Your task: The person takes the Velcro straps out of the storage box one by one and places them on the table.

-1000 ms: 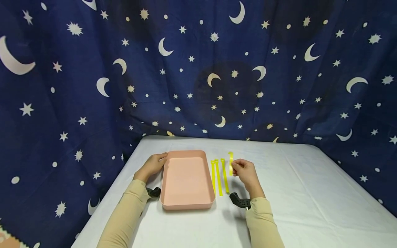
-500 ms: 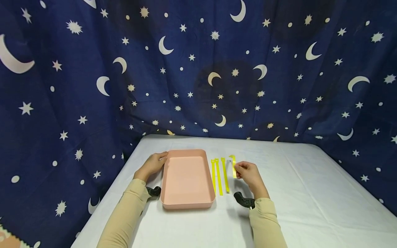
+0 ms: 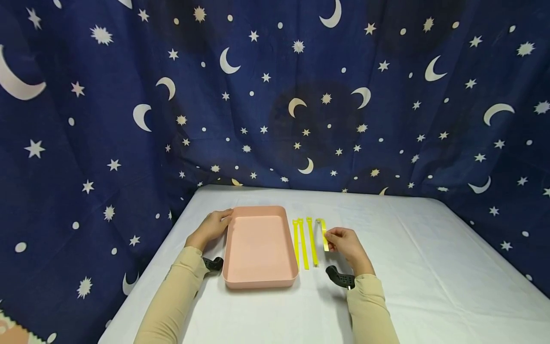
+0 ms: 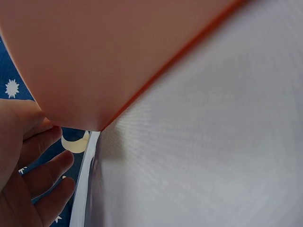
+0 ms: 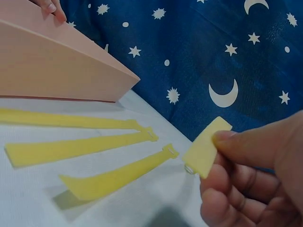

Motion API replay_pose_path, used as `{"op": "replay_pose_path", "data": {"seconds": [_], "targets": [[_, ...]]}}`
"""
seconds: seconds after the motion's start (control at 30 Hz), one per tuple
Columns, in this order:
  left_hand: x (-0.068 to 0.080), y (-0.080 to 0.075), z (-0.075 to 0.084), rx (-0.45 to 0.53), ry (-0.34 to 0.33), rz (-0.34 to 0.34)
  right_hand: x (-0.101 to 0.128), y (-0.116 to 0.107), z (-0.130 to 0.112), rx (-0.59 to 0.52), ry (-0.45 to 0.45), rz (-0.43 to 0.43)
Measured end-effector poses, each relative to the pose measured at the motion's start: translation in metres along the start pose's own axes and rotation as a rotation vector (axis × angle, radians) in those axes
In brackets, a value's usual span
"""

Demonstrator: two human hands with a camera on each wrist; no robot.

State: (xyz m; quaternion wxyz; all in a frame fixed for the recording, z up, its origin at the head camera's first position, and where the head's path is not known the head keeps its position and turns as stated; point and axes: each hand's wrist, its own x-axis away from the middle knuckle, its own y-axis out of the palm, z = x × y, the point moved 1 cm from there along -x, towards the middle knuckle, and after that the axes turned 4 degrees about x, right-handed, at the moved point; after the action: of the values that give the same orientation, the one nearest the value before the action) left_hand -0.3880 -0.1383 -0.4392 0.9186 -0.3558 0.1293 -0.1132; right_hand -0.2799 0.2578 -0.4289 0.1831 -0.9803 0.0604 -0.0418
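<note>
My left hand (image 3: 210, 227) holds the far left corner of a shallow pink tray (image 3: 259, 255) by its rim; in the left wrist view the other fingers (image 4: 49, 175) hang loosely beside the corner. Nothing lies in the tray. My right hand (image 3: 347, 242) pinches a yellow hook-and-loop cable tie (image 3: 324, 229) between thumb and forefinger, its far end bent over. Three more yellow ties lie lengthwise between tray and right hand: a left tie (image 3: 296, 243), a middle one and a right one (image 5: 118, 177), which has a slotted head and a raised tail.
A white cloth (image 3: 429, 267) covers the table. Behind it hangs a dark blue curtain (image 3: 266, 119) with moons and stars. Black wrist mounts (image 3: 339, 277) stick out below the sleeves.
My right hand has drawn slightly right and nearer with its tie, which now stands farther from the lying ones. The left hand and tray keep their places.
</note>
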Motion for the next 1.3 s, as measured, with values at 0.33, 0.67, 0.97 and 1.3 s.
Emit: {"op": "replay_pose_path", "data": {"seconds": [0.33,0.67,0.97,1.3], "targets": [[-0.001,-0.001,0.000,-0.004,0.005,0.002,-0.002,0.003,0.008,0.043,0.020,-0.024],[0.000,-0.002,0.001,0.013,0.002,0.003,-0.004,0.005,0.013,0.071,0.068,-0.037],[0.000,-0.001,0.000,0.020,0.004,0.001,-0.004,0.006,0.016,0.103,0.099,-0.049],[0.000,-0.002,0.000,-0.010,0.005,0.003,-0.001,0.007,0.013,0.112,0.122,-0.045]]}}
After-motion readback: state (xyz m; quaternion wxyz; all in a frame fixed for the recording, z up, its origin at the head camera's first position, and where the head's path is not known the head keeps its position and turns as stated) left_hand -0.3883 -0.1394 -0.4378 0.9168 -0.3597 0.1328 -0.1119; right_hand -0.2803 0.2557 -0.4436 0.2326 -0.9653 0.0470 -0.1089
